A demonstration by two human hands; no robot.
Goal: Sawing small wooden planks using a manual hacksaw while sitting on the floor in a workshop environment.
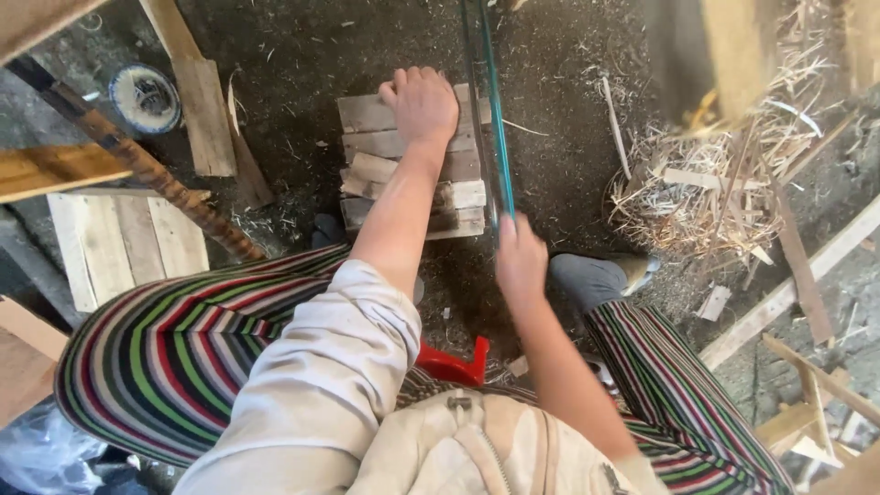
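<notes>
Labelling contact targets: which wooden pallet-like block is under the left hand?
The small slatted block at centre, beside the green saw blade; left hand rests on it. The paler pallet lies untouched.

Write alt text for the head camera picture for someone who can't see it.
Seen from above, a seated person's left hand presses on a stack of wooden pieces on a sawdust-covered floor, while the right hand grips a thin blue-green rod. Wood shavings lie to the right.

right hand [520, 259] motion-blurred, grip on saw [490, 110] unclear; saw's far end cut off at top edge.
</notes>
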